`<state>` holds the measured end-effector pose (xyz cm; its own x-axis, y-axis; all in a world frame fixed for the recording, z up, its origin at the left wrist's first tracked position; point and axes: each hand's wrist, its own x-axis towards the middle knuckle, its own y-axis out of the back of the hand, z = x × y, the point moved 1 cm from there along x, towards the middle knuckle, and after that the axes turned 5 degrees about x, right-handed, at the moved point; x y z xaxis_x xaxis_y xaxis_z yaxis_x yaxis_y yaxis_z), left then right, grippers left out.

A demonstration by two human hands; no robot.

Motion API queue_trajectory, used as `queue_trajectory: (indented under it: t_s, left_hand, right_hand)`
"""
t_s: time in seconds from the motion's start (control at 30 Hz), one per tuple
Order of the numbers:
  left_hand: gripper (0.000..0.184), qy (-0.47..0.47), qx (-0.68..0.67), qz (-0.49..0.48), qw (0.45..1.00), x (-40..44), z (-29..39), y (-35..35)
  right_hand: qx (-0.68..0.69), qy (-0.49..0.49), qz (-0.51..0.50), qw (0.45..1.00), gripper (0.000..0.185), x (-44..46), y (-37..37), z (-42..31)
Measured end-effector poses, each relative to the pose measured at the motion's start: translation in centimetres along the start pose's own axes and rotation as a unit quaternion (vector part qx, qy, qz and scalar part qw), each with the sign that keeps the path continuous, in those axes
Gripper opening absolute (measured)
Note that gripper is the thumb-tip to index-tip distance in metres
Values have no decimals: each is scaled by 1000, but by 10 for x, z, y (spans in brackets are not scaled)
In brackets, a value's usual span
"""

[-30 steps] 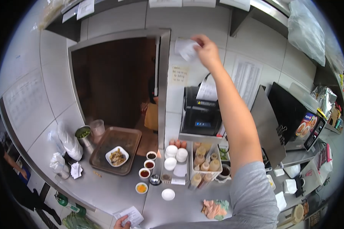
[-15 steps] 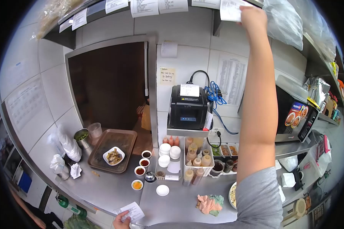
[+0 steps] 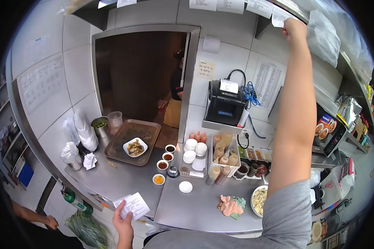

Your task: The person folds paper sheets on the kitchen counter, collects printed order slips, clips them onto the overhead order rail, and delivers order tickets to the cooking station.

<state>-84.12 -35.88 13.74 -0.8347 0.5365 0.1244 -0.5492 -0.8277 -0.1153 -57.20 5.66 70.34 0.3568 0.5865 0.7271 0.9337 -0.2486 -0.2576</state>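
Observation:
Low at the front, my left hand (image 3: 124, 224) pinches printed order slips (image 3: 136, 206) between thumb and fingers, apparently more than one sheet. My right arm is stretched high to the overhead shelf edge, where my right hand (image 3: 296, 31) is closed on the lower part of a white paper slip (image 3: 279, 17). Whether that slip is still held by the rail cannot be made out. Beside it along the rail hang other printed slips (image 3: 259, 7). A clear plastic bag (image 3: 323, 39) hangs just right of my right hand.
A brown tray (image 3: 112, 145) carries a bowl of food (image 3: 135, 148). Sauce cups (image 3: 162, 165), a call bell (image 3: 173, 172), a squeeze-bottle basket (image 3: 232, 169), cloths (image 3: 232, 206) and a noodle bowl (image 3: 259, 201) stand on the steel counter. Above sits a receipt printer (image 3: 225, 106). Other people's arms (image 3: 31, 213) show left and behind the window.
The view has shifted, and more of my left hand and its slips now shows above the counter's front edge. My right hand stays at the hanging slip. A person now appears in the window opening.

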Motion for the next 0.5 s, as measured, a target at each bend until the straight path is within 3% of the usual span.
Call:
queue_trajectory:
  t_s: [0.03,0.13,0.23,0.3,0.33,0.37,0.4,0.47,0.5]
  left_hand:
    - [50,15,-12,16,1000,-5,12,0]
    - [51,20,-27,33,999,-12,1,19]
    - [54,19,6,44,999,-18,-6,34]
    - [57,12,78,68,995,-18,1,39]
    - [59,-31,34,71,996,-15,9,35]
    - [61,-46,46,74,995,-13,13,36]
    - [64,-41,37,81,995,-13,20,36]
    - [68,-76,32,91,992,-12,18,40]
    - [68,-81,14,87,993,-11,18,41]
  right_hand:
    - [-22,-10,-52,998,8,3,5,-4]
    - [-20,-47,-36,998,8,19,7,-11]
    - [181,8,-33,983,18,36,-1,-8]
    - [211,68,-46,974,34,69,-9,22]
    - [-1,116,-7,993,31,69,0,26]
    - [-214,147,50,964,38,58,9,24]
    - [-237,218,86,943,33,37,6,29]
    - [-35,337,-8,941,26,-93,-13,28]
    - [67,333,-112,934,24,-165,-23,30]
